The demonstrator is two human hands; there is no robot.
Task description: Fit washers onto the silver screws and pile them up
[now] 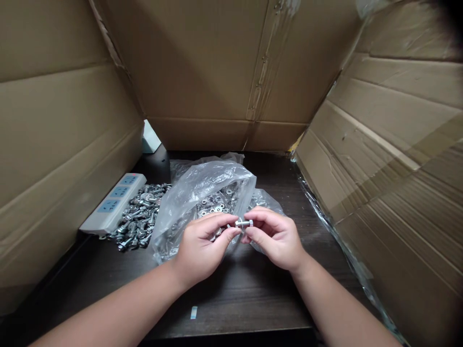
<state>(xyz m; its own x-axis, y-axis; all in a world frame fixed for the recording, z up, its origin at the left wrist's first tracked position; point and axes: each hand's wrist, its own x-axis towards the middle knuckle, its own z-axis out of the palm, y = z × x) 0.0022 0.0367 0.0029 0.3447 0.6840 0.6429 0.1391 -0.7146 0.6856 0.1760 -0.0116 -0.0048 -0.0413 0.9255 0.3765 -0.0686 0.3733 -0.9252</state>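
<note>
Between my two hands a small silvery bolt (244, 223) lies level, a wider piece at each end. My left hand (204, 246) pinches its left end with thumb and forefinger; whether that piece is a nut or a washer I cannot tell. The thumb and fingers of my right hand (277, 236) close on the right end. Just behind the hands, an open clear plastic bag (195, 185) holds many small metal washers (217, 208). A second plastic bag (269, 200) is partly hidden behind my right hand.
A heap of bolts (139, 219) lies on the dark table (235, 308) at the left, against a white power strip (114, 202). Cardboard walls (202, 72) enclose the back and both sides. A small pale strip (194, 313) lies near the front edge.
</note>
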